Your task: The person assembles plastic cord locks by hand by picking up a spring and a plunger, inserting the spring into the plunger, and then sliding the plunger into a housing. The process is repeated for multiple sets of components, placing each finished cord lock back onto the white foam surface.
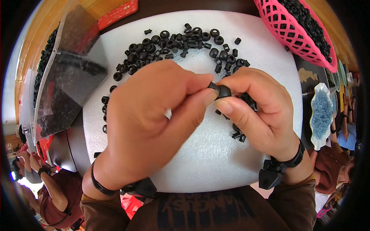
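Note:
A small black rounded piece, which looks like a ball-shaped cord lock, is pinched between my two hands above the white foam board. My left hand is closed, its thumb and forefinger gripping the left end of the piece. My right hand is closed too, thumb and forefinger on its right side. The fingers hide part of it, so I cannot tell whether it is one part or two joined. Beyond my hands, several black ring-like balls and small black plugs lie in a loose arc.
A pink lattice basket of black parts stands at the far right. Below it, a white dish holds small bluish clear pieces. At the left is a transparent plastic container with black parts. People sit at both sides.

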Motion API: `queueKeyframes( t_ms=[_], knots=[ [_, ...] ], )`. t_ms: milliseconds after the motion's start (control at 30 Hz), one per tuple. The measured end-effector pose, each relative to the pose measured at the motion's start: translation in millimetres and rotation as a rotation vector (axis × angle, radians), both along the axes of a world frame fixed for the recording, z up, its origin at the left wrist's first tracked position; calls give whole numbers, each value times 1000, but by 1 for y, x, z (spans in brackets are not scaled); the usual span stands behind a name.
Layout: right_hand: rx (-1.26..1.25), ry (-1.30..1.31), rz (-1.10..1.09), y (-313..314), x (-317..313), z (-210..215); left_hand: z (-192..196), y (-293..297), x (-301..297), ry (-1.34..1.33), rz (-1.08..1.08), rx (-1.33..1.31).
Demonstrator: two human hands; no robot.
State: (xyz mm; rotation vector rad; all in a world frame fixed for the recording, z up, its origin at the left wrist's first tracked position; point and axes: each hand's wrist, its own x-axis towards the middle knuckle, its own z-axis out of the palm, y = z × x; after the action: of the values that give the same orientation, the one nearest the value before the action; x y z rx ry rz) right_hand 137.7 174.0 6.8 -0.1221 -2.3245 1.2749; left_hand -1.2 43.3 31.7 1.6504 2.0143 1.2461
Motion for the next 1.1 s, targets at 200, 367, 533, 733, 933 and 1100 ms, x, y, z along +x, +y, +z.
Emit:
queueKeyframes(
  t_ms=[200,367,533,733,933,1100],
  knots=[
    [-230,-54,25,-4,4,3,-3,-3,11,401,60,170],
    [-581,-74,58,-4,7,3,-5,-4,18,321,62,111],
    [-824,-142,121,-4,6,6,-11,-4,20,485,105,144],
    [-922,-95,158,-3,4,1,-10,-5,19,661,93,144],
    [-804,-74,105,-8,5,-3,-11,-3,15,861,46,236],
    [-942,-83,176,-9,2,-1,-15,-1,13,783,53,287]
  ],
)
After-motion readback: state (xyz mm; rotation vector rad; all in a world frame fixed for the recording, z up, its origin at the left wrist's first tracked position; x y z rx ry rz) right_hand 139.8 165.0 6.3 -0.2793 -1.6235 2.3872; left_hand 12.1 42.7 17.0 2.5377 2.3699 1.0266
